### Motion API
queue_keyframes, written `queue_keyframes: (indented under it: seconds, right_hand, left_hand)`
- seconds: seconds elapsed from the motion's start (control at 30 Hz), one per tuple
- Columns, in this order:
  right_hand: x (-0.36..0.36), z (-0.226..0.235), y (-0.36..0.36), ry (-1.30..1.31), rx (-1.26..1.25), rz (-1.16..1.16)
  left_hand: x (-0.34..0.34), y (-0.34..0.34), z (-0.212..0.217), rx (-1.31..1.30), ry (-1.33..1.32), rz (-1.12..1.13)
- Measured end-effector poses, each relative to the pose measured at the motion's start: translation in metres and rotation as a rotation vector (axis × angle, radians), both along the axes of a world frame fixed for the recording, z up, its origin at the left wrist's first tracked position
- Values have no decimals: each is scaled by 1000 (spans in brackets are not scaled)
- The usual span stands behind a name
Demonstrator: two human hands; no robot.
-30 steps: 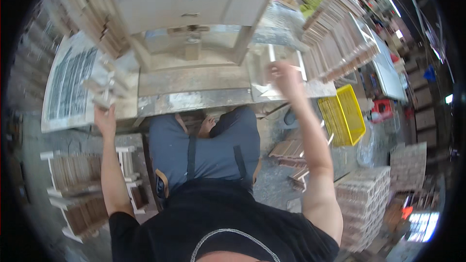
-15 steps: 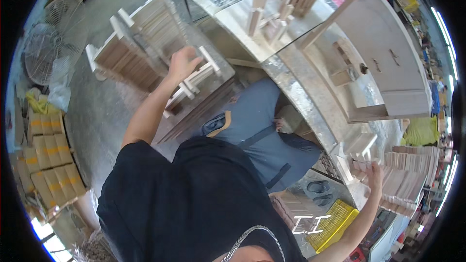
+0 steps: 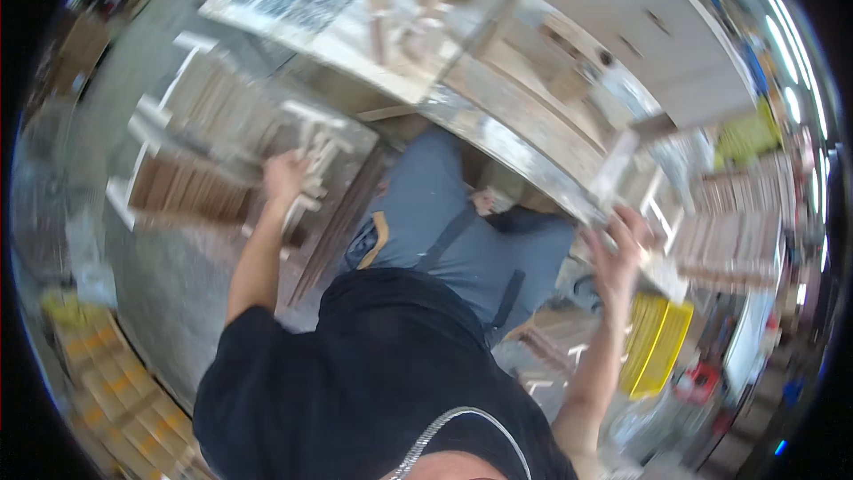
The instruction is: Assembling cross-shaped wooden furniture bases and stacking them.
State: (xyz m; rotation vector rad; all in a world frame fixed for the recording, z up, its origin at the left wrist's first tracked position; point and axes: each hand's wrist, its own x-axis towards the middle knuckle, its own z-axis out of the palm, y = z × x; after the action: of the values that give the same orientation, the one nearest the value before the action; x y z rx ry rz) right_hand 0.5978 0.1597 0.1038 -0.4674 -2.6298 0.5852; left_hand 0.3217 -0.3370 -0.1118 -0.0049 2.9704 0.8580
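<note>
My left hand is at the near side of several pale wooden pieces, which lie in a loose heap on a low stack to my left. Its fingertips reach the pieces, but blur hides whether they grip one. My right hand is raised by the workbench's right end, fingers and thumb spread apart. Close beyond it, a small pale wooden frame stands at the bench edge. Blur hides whether the fingers touch it.
Stacked wooden slats stand beyond my left hand. Across the workbench lie wooden parts and a large grey-white panel. More stacked boards and a yellow basket are at the right. Taped cartons sit lower left.
The view has turned. My left hand has come down nearer the heap of wooden pieces. My right hand has moved left from the stacked boards, and its fingers have spread.
</note>
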Motion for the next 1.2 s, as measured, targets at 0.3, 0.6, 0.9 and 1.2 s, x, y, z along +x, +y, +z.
queue_keyframes:
  seconds: [0.3,0.6,0.9,1.2]
  right_hand:
    - [-124,-65,-94,-241,-654,432]
    - [-92,-73,-98,-248,-895,513]
    - [-70,-94,-74,-202,-1048,436]
    - [-95,-105,-53,63,-1351,265]
  left_hand:
    - [113,45,151,370,456,-520]
    - [92,161,162,553,-172,-778]
    - [66,211,140,562,-458,-933]
    - [29,248,152,983,-897,-744]
